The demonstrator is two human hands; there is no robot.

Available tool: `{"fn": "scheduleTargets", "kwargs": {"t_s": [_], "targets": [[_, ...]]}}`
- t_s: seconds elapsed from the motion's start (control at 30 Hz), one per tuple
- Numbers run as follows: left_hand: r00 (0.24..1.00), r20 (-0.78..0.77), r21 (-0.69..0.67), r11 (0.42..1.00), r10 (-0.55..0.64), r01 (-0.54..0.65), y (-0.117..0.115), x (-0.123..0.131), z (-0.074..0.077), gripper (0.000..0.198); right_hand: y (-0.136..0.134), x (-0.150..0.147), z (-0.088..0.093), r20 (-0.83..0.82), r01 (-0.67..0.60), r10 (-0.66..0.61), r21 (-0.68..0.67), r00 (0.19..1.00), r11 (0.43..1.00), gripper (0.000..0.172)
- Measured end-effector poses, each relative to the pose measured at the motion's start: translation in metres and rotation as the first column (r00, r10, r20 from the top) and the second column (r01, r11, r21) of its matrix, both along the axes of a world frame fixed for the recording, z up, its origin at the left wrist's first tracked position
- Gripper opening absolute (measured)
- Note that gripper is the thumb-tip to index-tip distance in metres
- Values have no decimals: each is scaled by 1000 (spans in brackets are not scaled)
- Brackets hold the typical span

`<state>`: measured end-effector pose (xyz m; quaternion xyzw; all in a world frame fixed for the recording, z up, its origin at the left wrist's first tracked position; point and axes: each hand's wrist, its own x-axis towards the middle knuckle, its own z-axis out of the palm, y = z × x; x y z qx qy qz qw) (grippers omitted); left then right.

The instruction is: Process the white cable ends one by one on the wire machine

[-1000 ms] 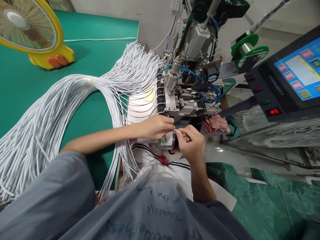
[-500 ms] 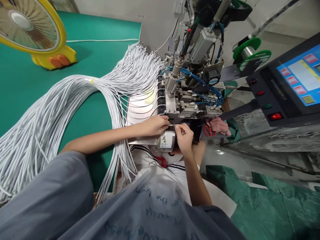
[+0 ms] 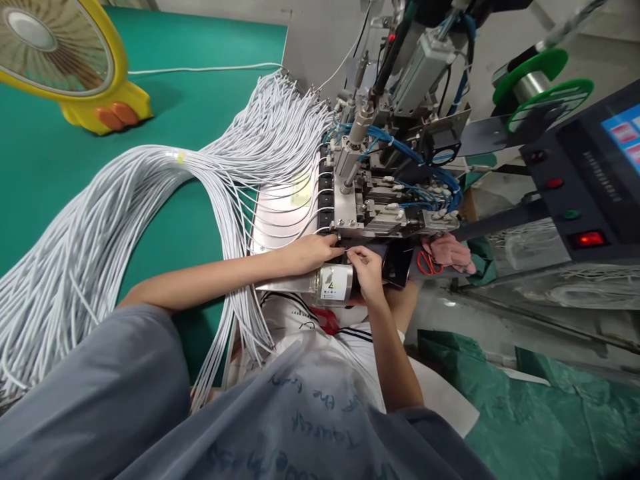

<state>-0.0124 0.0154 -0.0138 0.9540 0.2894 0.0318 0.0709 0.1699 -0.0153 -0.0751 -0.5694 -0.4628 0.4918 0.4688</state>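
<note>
My left hand (image 3: 316, 253) reaches over the bundle to the near end of the machine's row of black clamps (image 3: 326, 199). Its index finger touches the metal there, the thumb sits just below, and what lies between them is hidden. Close beside that thumb, my right hand (image 3: 367, 268) pinches a thin pale cable end (image 3: 349, 252) between thumb and fingers. Several white cables (image 3: 295, 233) curve from the large cable bundle (image 3: 145, 180) into the clamps. Below both hands is a metal cylinder with a white label (image 3: 334, 283).
A yellow fan (image 3: 105, 107) stands on the green tabletop (image 3: 210, 47). Cylinders and blue hoses belong to the machine (image 3: 363, 133). At right are a green-flanged wire spool (image 3: 535, 87), a control panel (image 3: 580, 180), red-handled scissors (image 3: 429, 263) and a pink cloth (image 3: 450, 252).
My left index finger has moved up onto the metal at the clamp row, and the strand between my hands shows less. The view has shifted slightly, with the machine larger.
</note>
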Motion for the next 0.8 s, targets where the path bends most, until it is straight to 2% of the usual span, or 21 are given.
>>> {"fn": "scheduleTargets", "kwargs": {"t_s": [0.17,0.33,0.6,0.7,0.8], "targets": [[994,-104,22,1000,-14,17,0,2,8,35,5,2,3,-112,-46,36,-89,993,995,13],[989,-145,10,1000,-24,26,0,5,12,33,8,1,3,-173,-89,62,-154,983,984,12],[988,-141,59,995,-65,74,1,3,9,30,11,-1,6,-50,-18,16,-40,999,999,20],[986,-149,77,994,-68,80,0,3,9,31,13,-1,6,-5,-33,33,-62,999,998,21],[986,-147,80,993,-75,87,0,4,9,30,13,-2,3,-35,-83,80,-99,996,992,26]]}}
